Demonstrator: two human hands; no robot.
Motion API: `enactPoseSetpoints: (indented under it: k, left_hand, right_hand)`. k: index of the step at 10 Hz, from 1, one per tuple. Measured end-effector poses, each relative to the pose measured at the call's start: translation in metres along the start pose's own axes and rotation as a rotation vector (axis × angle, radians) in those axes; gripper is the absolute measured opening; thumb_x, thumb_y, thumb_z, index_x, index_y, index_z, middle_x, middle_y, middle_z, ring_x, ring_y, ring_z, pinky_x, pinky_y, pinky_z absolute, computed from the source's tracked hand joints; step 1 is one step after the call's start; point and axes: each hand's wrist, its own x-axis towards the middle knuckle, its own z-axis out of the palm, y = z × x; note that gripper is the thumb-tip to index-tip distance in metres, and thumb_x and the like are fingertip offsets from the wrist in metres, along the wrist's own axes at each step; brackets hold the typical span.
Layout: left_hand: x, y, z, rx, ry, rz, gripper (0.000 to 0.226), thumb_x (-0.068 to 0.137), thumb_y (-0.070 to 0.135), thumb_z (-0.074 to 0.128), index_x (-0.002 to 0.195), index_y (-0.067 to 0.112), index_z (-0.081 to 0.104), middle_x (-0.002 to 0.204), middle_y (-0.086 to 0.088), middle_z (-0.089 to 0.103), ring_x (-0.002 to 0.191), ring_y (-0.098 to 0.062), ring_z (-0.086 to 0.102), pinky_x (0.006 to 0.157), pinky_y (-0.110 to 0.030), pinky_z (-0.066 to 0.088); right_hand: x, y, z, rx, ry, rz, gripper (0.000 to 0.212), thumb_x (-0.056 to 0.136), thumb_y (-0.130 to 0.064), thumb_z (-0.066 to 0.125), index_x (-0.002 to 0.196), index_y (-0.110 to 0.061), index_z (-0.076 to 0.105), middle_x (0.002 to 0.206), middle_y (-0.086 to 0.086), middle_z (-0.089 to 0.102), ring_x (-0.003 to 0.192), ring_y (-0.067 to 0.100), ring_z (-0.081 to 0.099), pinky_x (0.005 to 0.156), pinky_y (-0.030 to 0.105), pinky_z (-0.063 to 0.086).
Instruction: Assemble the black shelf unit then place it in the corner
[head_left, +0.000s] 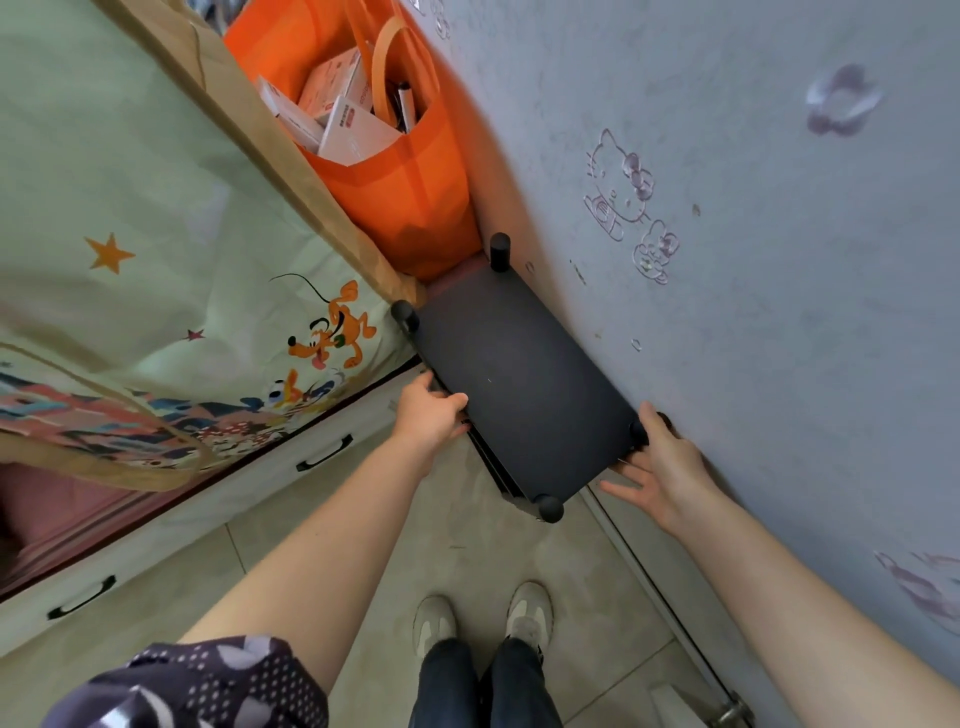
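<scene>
The black shelf unit (519, 374) stands upright on the floor, seen from above, its flat top panel framed by round black corner posts. It sits between the wall on the right and a bed on the left. My left hand (428, 410) grips the left edge of the top panel, thumb on top and fingers curled under. My right hand (657, 467) holds the near right corner by a post, thumb against the post and fingers spread below the panel's edge. Lower shelves are mostly hidden under the top panel.
An orange bag (400, 171) with white boxes stands just beyond the unit. A bed with a cartoon-print cover (156, 270) and white drawers (322, 457) lies on the left. The grey decorated wall (753, 260) runs along the right. My shoes (483, 618) stand on the tiled floor.
</scene>
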Motion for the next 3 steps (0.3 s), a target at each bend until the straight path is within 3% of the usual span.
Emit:
enactPoseSetpoints:
  k: [1, 2, 3]
  left_hand:
    - [-0.020, -0.005, -0.001, 0.100, -0.041, 0.011, 0.066, 0.101, -0.003, 0.053, 0.159, 0.009, 0.024, 0.144, -0.014, 0.054, 0.111, -0.028, 0.066, 0.082, -0.034, 0.055]
    - [-0.039, -0.005, -0.009, 0.193, -0.109, 0.020, 0.058, 0.101, 0.000, 0.055, 0.155, 0.010, 0.035, 0.138, -0.010, 0.055, 0.096, -0.020, 0.064, 0.073, -0.029, 0.055]
    - [-0.064, -0.006, -0.021, 0.418, -0.171, 0.105, 0.047, 0.100, 0.006, 0.056, 0.146, 0.011, 0.049, 0.135, -0.007, 0.060, 0.111, -0.022, 0.064, 0.090, -0.036, 0.057]
  right_hand:
    - [-0.012, 0.000, 0.001, -0.085, 0.029, -0.020, 0.046, 0.100, -0.019, 0.056, 0.143, -0.009, 0.043, 0.140, 0.017, 0.053, 0.124, 0.033, 0.055, 0.090, 0.049, 0.051]
    - [-0.034, 0.003, 0.001, -0.166, 0.067, -0.061, 0.040, 0.100, -0.008, 0.054, 0.138, 0.001, 0.047, 0.141, 0.022, 0.052, 0.128, 0.031, 0.053, 0.100, 0.046, 0.048]
    - [-0.063, 0.012, 0.004, -0.261, 0.090, -0.089, 0.012, 0.099, -0.009, 0.053, 0.107, -0.004, 0.061, 0.131, 0.020, 0.060, 0.121, 0.029, 0.057, 0.102, 0.046, 0.048]
